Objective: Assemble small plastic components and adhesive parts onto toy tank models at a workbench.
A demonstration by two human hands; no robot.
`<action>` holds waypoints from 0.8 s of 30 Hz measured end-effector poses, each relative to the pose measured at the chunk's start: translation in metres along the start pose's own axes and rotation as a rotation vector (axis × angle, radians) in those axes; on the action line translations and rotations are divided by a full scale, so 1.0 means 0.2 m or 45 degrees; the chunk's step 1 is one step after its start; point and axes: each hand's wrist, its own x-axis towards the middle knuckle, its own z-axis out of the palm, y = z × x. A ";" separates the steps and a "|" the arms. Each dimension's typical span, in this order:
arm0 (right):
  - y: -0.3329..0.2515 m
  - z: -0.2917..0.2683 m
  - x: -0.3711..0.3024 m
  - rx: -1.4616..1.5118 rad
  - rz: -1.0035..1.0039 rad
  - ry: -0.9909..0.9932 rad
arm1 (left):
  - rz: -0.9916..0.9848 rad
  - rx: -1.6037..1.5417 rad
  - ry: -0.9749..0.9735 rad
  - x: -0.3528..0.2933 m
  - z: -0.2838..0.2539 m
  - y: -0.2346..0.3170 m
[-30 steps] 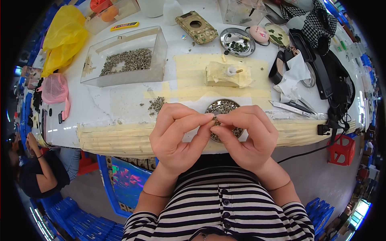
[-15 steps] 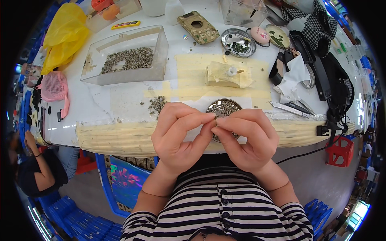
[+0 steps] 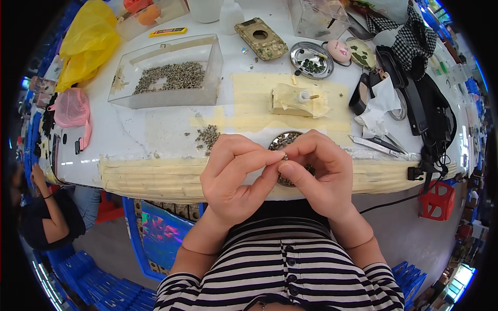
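My left hand [image 3: 233, 179] and my right hand [image 3: 322, 179] meet fingertip to fingertip above the table's near edge. Both are closed in a pinch around a tiny grey-brown part [image 3: 285, 157], mostly covered by the fingers. Just behind and beneath them is a round metal dish [image 3: 273, 143] of similar small parts, partly hidden by my hands. Some darker green bits show in it beside my right fingers. To the left of my left hand lies a loose heap of small parts [image 3: 208, 137].
A clear box [image 3: 207, 93] holds many more small parts. Behind the dish stands a taped block [image 3: 290, 101] with a peg. Further back are a camouflage-patterned toy tank hull [image 3: 261, 39] and a metal plate of dark green pieces [image 3: 326, 67]. Tweezers [image 3: 376, 145] lie at right.
The whole view has shifted slightly. My right thumb and forefinger have opened a little wider around the tiny part, and more of the dish's green bits show. Both hands remain together.
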 end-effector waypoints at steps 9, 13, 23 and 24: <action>-0.01 0.01 0.03 -0.681 -0.747 0.134 | -0.035 0.052 0.024 0.01 0.01 0.01; 0.00 0.02 0.01 -0.595 -0.554 0.155 | -0.039 0.048 0.036 0.00 0.01 0.00; 0.03 0.00 0.01 -0.163 -0.151 0.019 | -0.009 0.030 -0.001 0.01 0.01 0.00; 0.02 0.00 0.01 -0.251 -0.227 0.045 | -0.017 0.037 0.004 0.00 0.01 0.00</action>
